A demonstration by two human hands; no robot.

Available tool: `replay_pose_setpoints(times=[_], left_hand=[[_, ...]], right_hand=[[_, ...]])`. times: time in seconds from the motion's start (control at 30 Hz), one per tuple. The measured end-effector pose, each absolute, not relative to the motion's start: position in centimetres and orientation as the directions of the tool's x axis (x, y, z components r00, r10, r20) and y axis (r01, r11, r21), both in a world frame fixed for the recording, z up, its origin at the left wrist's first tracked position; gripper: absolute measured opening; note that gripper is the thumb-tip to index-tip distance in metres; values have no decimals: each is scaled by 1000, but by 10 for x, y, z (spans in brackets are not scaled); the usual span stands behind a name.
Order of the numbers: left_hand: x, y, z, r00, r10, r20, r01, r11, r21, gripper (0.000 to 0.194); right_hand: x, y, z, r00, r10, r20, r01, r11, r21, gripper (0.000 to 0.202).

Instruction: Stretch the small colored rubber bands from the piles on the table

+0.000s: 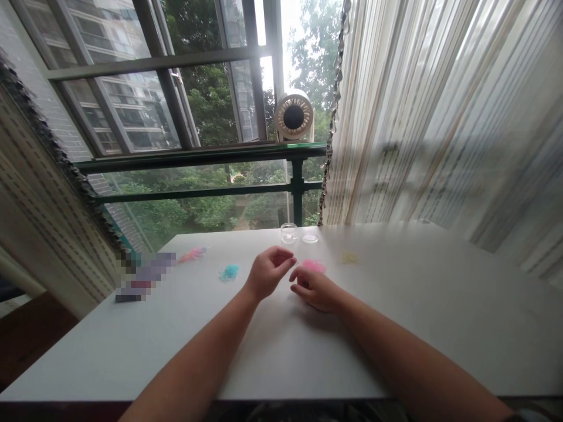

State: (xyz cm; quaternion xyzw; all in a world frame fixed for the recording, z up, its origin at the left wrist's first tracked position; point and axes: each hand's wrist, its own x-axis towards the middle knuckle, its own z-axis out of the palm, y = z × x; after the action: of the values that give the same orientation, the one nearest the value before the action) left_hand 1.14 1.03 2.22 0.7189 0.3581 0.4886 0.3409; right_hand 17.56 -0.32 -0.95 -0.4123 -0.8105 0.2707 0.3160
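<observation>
My left hand (269, 273) is raised over the middle of the white table (185, 346), its thumb and fingertips brought together in a pinch. Close by on the right, my right hand (317, 289) is low over the tabletop with its fingers curled in. Whatever either hand holds is too small to make out. Just behind the right hand lies a loose pink pile (313, 266) of small thin pieces, perhaps rubber bands. A blue pile (229, 272) is left of my left hand. Beyond the hands stand a clear round jar (289, 233) and a flat clear lid (310, 238).
A faint yellow pile (350, 257) lies to the right and a pink-orange pile (193, 254) at the back left. A blurred-out item (145, 278) sits on the left edge. Behind the table are a green railing (197, 155), a small fan (294, 117) and curtains (417, 117).
</observation>
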Motion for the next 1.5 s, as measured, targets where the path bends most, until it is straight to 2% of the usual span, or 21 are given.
replay_pose_setpoints(times=[0.13, 0.23, 0.37, 0.7, 1.17, 1.5], left_hand=[[14, 1, 4, 297, 865, 404, 197, -470, 861, 22], [10, -1, -2, 286, 872, 398, 229, -465, 855, 22], [8, 2, -6, 259, 878, 404, 244, -464, 852, 21], [7, 7, -12, 242, 875, 418, 264, -474, 840, 22], [5, -3, 3, 366, 785, 500, 387, -616, 686, 13], [-1, 3, 1, 355, 795, 492, 380, -603, 701, 15]], right_hand=[[176, 2, -13, -364, 849, 382, 453, 520, -724, 15], [175, 1, -11, -357, 837, 414, 401, 538, -742, 20], [175, 0, -9, -365, 814, 452, 386, 574, -722, 14], [178, 5, -11, -322, 808, 494, 492, 588, -642, 19], [178, 4, -14, -320, 810, 492, 457, 587, -669, 11], [178, 5, -15, -330, 802, 498, 468, 597, -651, 8]])
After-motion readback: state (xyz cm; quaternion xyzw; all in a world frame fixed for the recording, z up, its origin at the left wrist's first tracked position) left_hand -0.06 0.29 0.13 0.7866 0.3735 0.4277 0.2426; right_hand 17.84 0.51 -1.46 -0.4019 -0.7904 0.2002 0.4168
